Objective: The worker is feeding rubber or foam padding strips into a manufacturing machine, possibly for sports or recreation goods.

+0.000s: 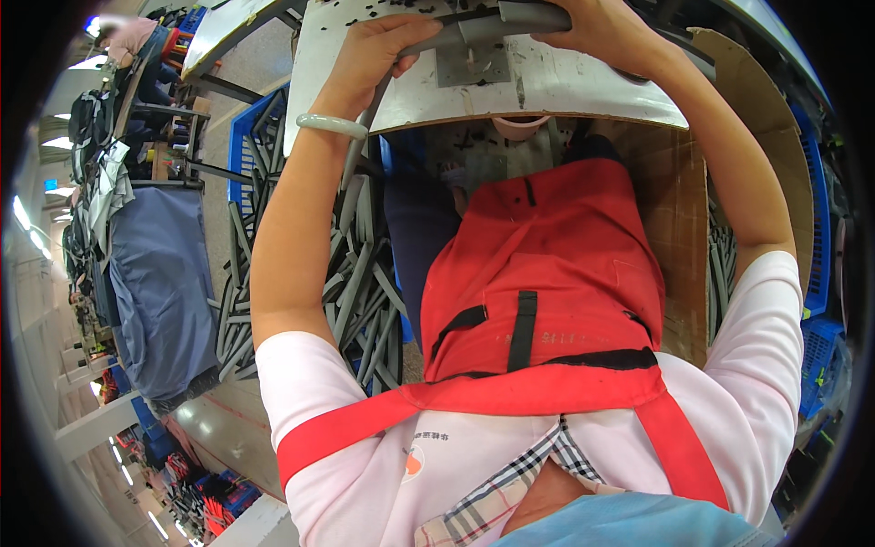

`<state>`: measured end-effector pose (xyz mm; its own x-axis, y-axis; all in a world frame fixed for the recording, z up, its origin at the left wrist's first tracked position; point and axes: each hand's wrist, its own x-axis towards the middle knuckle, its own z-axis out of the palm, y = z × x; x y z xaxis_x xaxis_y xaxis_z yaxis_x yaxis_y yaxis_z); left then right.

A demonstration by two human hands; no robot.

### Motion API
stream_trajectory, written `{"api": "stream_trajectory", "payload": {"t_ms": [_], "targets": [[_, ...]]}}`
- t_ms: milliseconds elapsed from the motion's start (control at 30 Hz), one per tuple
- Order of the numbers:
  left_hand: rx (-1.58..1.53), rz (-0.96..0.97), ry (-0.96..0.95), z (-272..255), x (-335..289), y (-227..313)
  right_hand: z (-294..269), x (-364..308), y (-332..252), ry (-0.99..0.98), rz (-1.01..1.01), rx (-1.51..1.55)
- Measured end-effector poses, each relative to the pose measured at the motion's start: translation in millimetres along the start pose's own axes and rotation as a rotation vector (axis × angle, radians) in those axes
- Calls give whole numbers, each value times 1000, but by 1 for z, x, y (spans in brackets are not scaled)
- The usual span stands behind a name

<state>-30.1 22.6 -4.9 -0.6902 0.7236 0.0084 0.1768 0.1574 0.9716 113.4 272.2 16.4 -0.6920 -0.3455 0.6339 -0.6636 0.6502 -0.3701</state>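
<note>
At the top of the head view, my left hand (383, 44) and my right hand (597, 32) grip a curved grey strip (463, 33) between them, over a white worktable (583, 91). My left fingers are closed round its left part, with the thumb along the top. The right hand closes on the other end, and its fingertips are partly cut off by the picture's edge. A thin grey length (354, 157) hangs below my left hand; whether it belongs to the same strip I cannot tell. Beneath the strip, a small metal plate (474, 69) is set on the table.
Black scraps (365, 11) litter the tabletop. Left of my legs, many grey strips (360, 264) lie piled by a blue crate (241, 150). An open cardboard box (761, 137) with more strips stands at right. A pink container (521, 128) sits under the table. Another person (137, 41) works far left.
</note>
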Motion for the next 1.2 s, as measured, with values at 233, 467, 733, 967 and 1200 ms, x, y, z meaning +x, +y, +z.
{"api": "stream_trajectory", "payload": {"t_ms": [233, 467, 733, 967, 1200], "targets": [[-57, -103, -39, -11, 36, -13, 1, 21, 21, -294, 603, -433], [38, 34, 133, -46, 1, -24, -13, 6, -29, -225, 611, -450], [251, 232, -197, 76, -31, 4, 162, -11, -110, -611, 87, -694], [369, -195, -341, -3, -81, -78, 53, -28, -67, -376, 527, -306], [230, 10, -126, -1, -71, -13, 9, -23, -66, -406, 680, -237]]}}
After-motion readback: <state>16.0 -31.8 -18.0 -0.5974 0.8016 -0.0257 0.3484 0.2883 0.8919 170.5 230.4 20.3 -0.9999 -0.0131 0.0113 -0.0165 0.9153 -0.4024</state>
